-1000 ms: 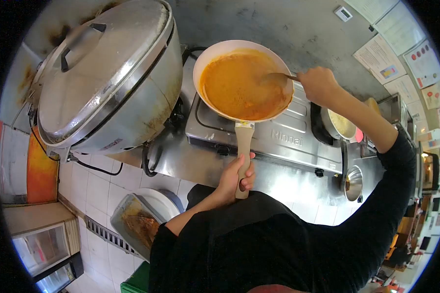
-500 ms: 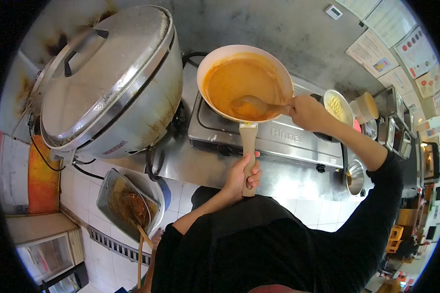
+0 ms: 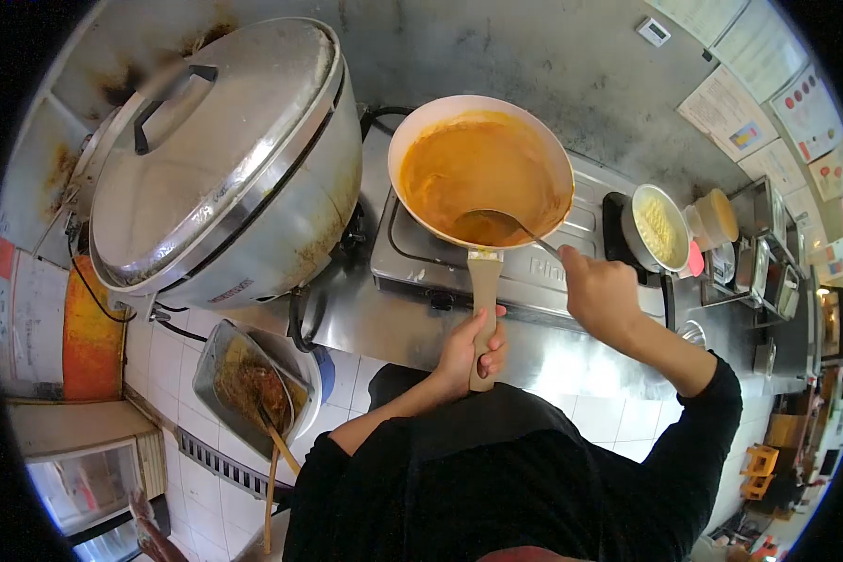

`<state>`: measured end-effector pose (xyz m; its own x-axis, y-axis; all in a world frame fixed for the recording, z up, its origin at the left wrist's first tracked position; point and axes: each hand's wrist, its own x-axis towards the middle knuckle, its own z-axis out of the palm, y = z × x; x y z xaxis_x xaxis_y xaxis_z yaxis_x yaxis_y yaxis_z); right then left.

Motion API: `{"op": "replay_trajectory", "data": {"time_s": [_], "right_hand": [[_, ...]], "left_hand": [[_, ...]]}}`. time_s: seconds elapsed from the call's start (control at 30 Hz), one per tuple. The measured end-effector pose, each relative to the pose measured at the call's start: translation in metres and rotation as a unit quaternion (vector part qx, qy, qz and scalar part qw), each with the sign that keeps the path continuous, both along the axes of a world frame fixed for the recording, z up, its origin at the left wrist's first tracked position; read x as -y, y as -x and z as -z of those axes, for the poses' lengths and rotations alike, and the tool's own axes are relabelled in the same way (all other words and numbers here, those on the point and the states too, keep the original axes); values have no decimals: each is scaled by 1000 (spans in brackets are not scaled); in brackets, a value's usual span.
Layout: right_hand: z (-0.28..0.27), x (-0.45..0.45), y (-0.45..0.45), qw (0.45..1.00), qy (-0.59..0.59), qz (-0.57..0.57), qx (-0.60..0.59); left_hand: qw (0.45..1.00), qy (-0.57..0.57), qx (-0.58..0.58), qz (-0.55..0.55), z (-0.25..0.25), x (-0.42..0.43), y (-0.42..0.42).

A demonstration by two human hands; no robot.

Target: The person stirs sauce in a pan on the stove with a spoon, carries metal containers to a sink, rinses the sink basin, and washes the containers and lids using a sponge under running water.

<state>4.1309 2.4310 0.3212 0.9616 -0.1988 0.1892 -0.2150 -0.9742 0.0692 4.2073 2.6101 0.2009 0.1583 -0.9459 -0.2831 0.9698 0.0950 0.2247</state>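
A frying pan (image 3: 400,173) with pale inner walls sits on the gas stove (image 3: 389,267), holding thick orange sauce (image 3: 478,169). My left hand (image 3: 473,351) is wrapped around the pan's beige handle (image 3: 483,281), which points toward my body. In my right hand (image 3: 604,298) is the handle of a metal ladle (image 3: 545,246). The ladle's bowl rests low in the sauce at the pan's near side, partly covered by it.
A large lidded steel cooker (image 3: 225,169) stands left of the stove. Right of the pan is a bowl of yellow food (image 3: 658,228). On the floor, a grey tub (image 3: 217,361) holds brown contents and wooden sticks (image 3: 272,487). Another person's hand (image 3: 145,520) shows lower left.
My right hand has moved down and nearer my body, and the ladle has shifted slightly with it. My left hand keeps its grip. The other person's hand has left the tub's stick.
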Motion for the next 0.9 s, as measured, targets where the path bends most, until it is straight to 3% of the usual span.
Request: {"op": "replay_trajectory", "data": {"time_s": [0.23,0.6,0.9], "right_hand": [[35,18,-34,998,54,-32,22],[55,66,-92,990,131,15,52],[47,98,-60,992,101,74,26]], "left_hand": [[1000,-3,8,-10,-1,2,4],[1000,7,11,-16,1,4,3],[1000,-5,-2,-16,0,3,3]]}}
